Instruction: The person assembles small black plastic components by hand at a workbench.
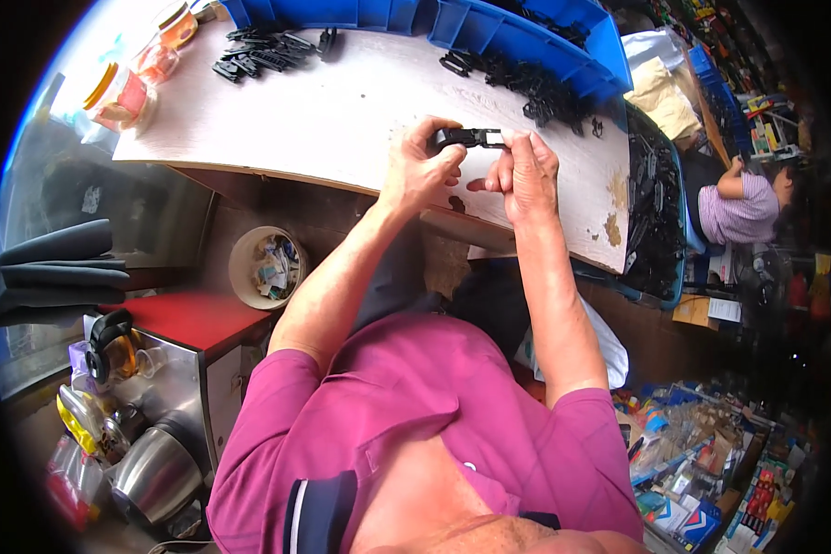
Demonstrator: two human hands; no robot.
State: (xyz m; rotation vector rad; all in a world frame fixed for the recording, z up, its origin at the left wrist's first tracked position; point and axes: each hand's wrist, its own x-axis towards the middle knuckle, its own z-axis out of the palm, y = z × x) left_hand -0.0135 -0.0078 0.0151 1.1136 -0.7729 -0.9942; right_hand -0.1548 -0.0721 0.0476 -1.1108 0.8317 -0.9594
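Above the table's near edge, my left hand (417,170) grips one end of a small black plastic part (460,138) between thumb and fingers. The part lies level, pointing across toward my right hand (528,175). Its right end carries a small pale piece (494,139), which the right thumb and fingertips pinch. Whether that pale piece is fixed to the black part, I cannot tell. The right hand's other fingers are curled in. On the far right of the tabletop lies a heap of black plastic parts (549,100), and a smaller pile (266,52) is at the far left.
Blue bins (526,39) line the table's (295,115) far edge. Jars with orange lids (118,97) stand at its left end. A tub of black parts (651,208) adjoins the right side. A waste bucket (245,268) is below left. Another person (739,205) is at far right.
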